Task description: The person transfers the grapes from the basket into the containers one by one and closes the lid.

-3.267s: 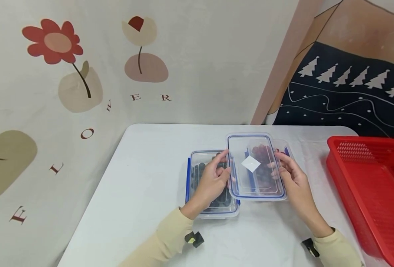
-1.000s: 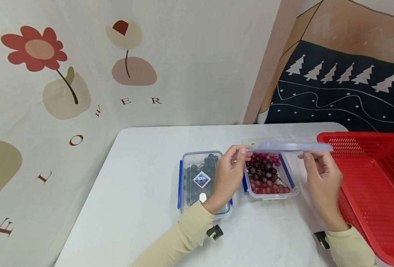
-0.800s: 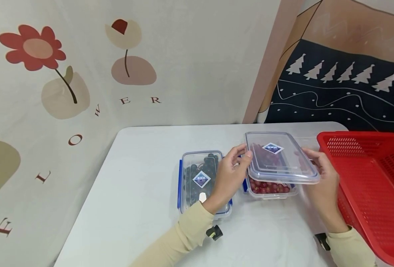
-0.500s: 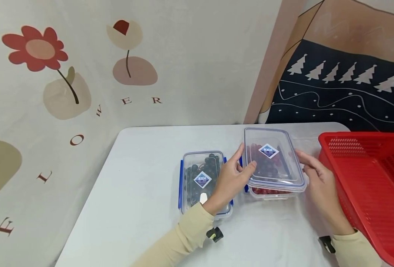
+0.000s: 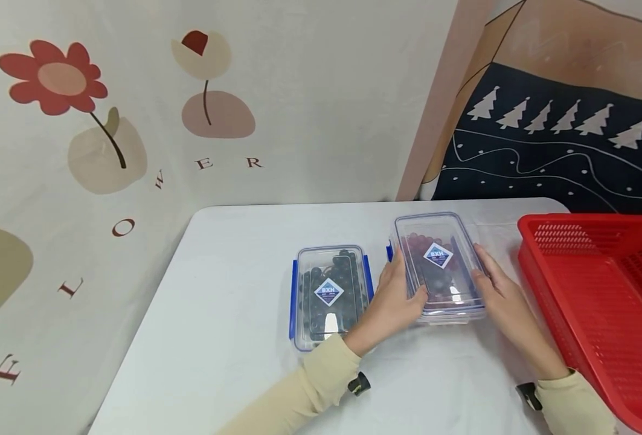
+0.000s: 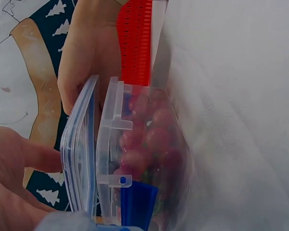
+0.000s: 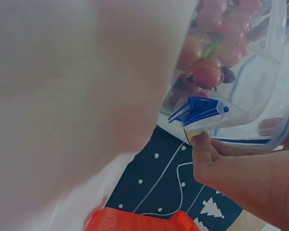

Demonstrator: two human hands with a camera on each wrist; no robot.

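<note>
In the head view a clear lid (image 5: 440, 278) with blue edging and a BXH label lies over a clear container of red and dark grapes (image 6: 156, 130). The left wrist view shows a narrow gap between lid and container. My left hand (image 5: 388, 305) holds the lid's left edge, thumb on top. At the right edge my right hand (image 5: 508, 302) grips the lid, thumb on its rim. A blue side latch (image 7: 202, 109) hangs loose beside the right fingers. Left of my left hand sits a second lidded container (image 5: 321, 320) of dark grapes, partly hidden by the wrist.
A red plastic basket (image 5: 598, 314) stands along the right side, close to my right forearm. Everything rests on a white-covered table (image 5: 217, 302). A patterned cloth (image 5: 326, 109) hangs behind the far edge.
The lid, earlier raised and tilted over the grapes with its label's blank back showing, has been turned label side up and lowered onto the container. Both hands came down with it.
</note>
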